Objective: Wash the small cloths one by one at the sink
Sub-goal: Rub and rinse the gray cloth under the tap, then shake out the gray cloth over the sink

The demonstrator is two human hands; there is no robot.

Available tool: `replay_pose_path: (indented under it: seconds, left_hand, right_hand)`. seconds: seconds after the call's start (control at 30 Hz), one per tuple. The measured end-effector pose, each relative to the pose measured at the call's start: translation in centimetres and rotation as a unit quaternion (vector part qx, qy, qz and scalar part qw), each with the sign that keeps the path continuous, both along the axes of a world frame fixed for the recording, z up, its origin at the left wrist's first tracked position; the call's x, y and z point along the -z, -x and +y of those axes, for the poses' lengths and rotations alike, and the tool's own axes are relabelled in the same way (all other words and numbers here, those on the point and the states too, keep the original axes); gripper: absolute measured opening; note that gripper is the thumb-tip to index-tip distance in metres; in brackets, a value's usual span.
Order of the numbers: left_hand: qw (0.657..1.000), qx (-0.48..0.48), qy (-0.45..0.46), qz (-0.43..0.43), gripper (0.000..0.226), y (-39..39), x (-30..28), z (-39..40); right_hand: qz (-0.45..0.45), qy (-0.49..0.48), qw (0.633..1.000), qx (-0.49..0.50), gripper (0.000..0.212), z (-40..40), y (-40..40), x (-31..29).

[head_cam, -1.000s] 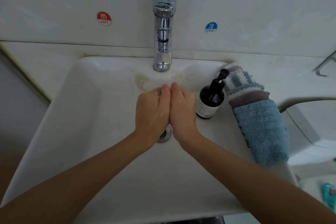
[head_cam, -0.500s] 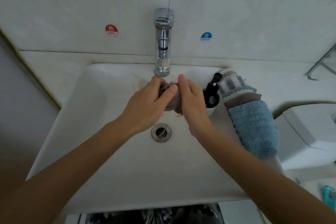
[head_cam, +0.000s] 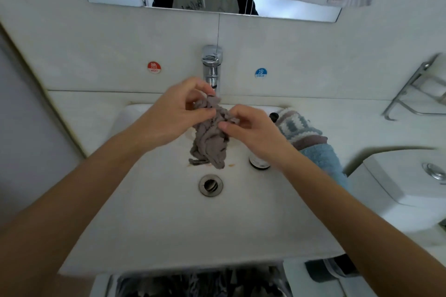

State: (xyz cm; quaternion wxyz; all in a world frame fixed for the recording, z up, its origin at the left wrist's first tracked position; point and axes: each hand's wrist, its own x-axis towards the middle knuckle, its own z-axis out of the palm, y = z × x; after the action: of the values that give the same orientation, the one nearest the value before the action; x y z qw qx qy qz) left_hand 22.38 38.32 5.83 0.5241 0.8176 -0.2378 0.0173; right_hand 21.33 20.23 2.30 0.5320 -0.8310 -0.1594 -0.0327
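Both hands hold one crumpled grey cloth (head_cam: 211, 135) up over the sink (head_cam: 149, 212). Left hand (head_cam: 173, 113) pinches its top edge, fingers curled around the fabric. Right hand (head_cam: 251, 132) pinches the cloth's right side between thumb and fingers. Rest of the cloth hangs bunched below the two grips, its lower end above the drain (head_cam: 210, 185). Faucet (head_cam: 212, 67) sits just behind the left-hand grip. Right of the right-hand grip: dark pump bottle (head_cam: 259, 163), mostly hidden by the wrist, then a pile of folded cloths (head_cam: 311, 142) on the sink's edge.
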Motion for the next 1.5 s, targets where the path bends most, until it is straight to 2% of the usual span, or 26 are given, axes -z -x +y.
replay_pose_path:
  seconds: [0.17, 0.33, 0.5, 0.6, 0.77, 0.87, 1.0, 1.13, 1.27, 1.43, 1.5]
  left_hand:
    - [0.999, -0.041, -0.005, -0.017, 0.014, -0.4, -1.5, 2.4]
    - [0.996, -0.086, -0.028, -0.014, 0.023, -0.6, -2.0, 4.1]
    - [0.994, -0.103, 0.020, 0.022, 0.023, -0.4, -2.2, 3.9]
    - [0.988, -0.130, 0.075, 0.044, 0.025, -0.5, -2.3, 3.8]
    - [0.977, -0.129, 0.136, 0.101, 0.024, -0.6, -2.4, 4.1]
    - [0.977, -0.139, 0.128, 0.095, 0.024, -0.7, -2.7, 4.7]
    - [0.980, -0.153, 0.091, 0.094, 0.025, -1.1, -2.4, 5.6]
    - [0.982, -0.158, 0.062, 0.078, 0.022, -1.2, -2.0, 6.0]
    - [0.981, -0.164, 0.075, 0.076, 0.022, -1.3, -1.6, 6.3]
    - [0.980, -0.100, 0.096, 0.144, 0.021, -1.4, -1.4, 6.7]
    - [0.979, -0.104, 0.085, 0.156, 0.020, -1.5, -1.0, 6.5]
  right_hand:
    - [-0.061, 0.016, 0.998, 0.022, 0.017, -0.8, 0.0, -2.0]
    - [-0.054, -0.026, 0.994, 0.091, 0.034, -1.3, -0.6, -3.6]
    - [-0.086, 0.052, 0.989, 0.107, 0.033, -0.5, -0.4, -4.1]
    - [-0.061, 0.049, 0.995, 0.057, 0.031, -0.3, 0.4, -4.8]
    - [0.016, 0.057, 0.998, -0.037, 0.005, -0.4, 1.3, -4.9]
    - [0.063, 0.059, 0.995, -0.058, 0.005, -0.8, 1.5, -5.0]
    - [0.107, 0.006, 0.989, -0.106, 0.007, -1.9, 1.5, -5.1]
    - [0.066, 0.032, 0.993, -0.091, 0.015, -2.3, 1.1, -4.8]
    - [0.079, 0.001, 0.994, -0.072, 0.022, -2.1, 1.0, -4.8]
    - [0.086, -0.044, 0.995, 0.022, 0.041, -2.5, 0.4, -5.1]
    - [0.115, -0.071, 0.991, 0.019, 0.040, -2.9, 0.3, -5.2]
